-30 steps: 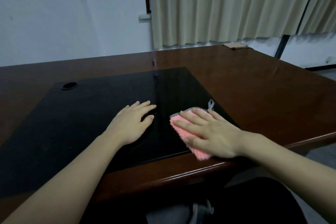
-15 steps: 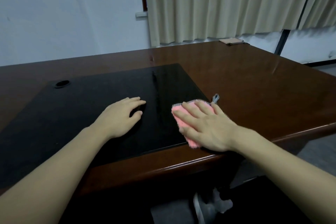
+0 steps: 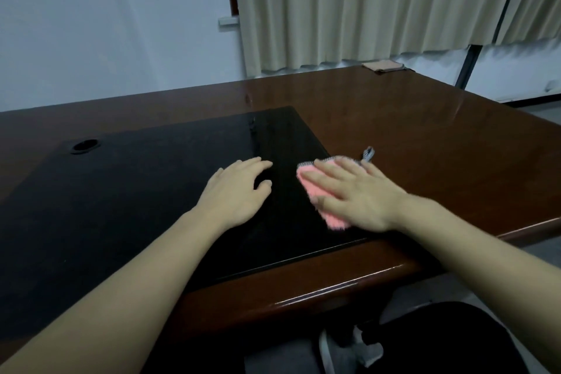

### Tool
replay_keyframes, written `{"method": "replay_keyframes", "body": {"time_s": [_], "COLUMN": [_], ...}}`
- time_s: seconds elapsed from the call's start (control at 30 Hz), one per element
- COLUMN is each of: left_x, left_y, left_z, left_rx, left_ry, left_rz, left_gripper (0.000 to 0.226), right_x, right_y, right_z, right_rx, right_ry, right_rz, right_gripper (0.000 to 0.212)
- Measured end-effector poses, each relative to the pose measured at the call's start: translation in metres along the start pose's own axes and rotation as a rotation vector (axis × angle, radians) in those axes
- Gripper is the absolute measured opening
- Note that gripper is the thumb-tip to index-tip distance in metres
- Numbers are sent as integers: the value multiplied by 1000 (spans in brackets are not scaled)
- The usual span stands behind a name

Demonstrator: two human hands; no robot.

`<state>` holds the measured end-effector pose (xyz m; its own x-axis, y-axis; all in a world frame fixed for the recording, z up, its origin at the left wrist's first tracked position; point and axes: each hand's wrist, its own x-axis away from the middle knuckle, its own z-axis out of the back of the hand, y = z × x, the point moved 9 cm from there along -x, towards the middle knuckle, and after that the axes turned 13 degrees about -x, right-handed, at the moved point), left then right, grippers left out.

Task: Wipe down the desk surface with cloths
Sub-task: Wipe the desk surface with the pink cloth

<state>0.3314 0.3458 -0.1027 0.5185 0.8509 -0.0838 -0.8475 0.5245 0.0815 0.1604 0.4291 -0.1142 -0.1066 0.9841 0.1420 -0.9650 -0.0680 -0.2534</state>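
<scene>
A pink cloth [image 3: 309, 184] with a grey hanging loop lies at the right edge of the black inlay [image 3: 136, 191] in the brown wooden desk [image 3: 425, 136]. My right hand [image 3: 355, 194] lies flat on the cloth with straight fingers, covering most of it. To its left, my left hand [image 3: 236, 191] rests palm down on the black inlay, fingers relaxed and holding nothing.
A round cable hole [image 3: 85, 146] sits at the inlay's far left corner. A folded brown cloth [image 3: 384, 65] lies at the desk's far edge under beige curtains [image 3: 364, 3]. The desk's near edge [image 3: 334, 285] runs just below my forearms, with a dark chair seat [image 3: 440, 340] beneath.
My right hand has slid the pink cloth away from the near edge, further up the inlay's right side. The left hand has stayed flat on the black surface.
</scene>
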Motion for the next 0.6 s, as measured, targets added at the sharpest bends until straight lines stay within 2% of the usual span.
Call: {"method": "replay_keyframes", "body": {"time_s": [0.07,0.23,0.3,0.4,0.5,0.6], "left_x": [2,4,5,5,5,5], "left_y": [0,-1,-1,-1,-1,-1], "left_z": [-5,-5,-5,-6,-6,-7], "left_rx": [2,8,10,4,0,-6], "left_ry": [-8,-10,-10,-13,-9,-11], "left_rz": [10,15,17,19,16,19], "left_gripper": [48,47,47,47,47,47], "right_x": [-25,-39,-20,30,76,89], "right_y": [21,27,13,-16,-33,-30], "right_z": [8,11,6,-7,-19,-19], "right_rx": [3,-38,-28,3,-18,-34], "right_ry": [6,-15,-22,-25,-38,-50], "right_rz": [-67,-133,-93,18,83,89], "right_gripper": [63,60,62,78,71,69]}}
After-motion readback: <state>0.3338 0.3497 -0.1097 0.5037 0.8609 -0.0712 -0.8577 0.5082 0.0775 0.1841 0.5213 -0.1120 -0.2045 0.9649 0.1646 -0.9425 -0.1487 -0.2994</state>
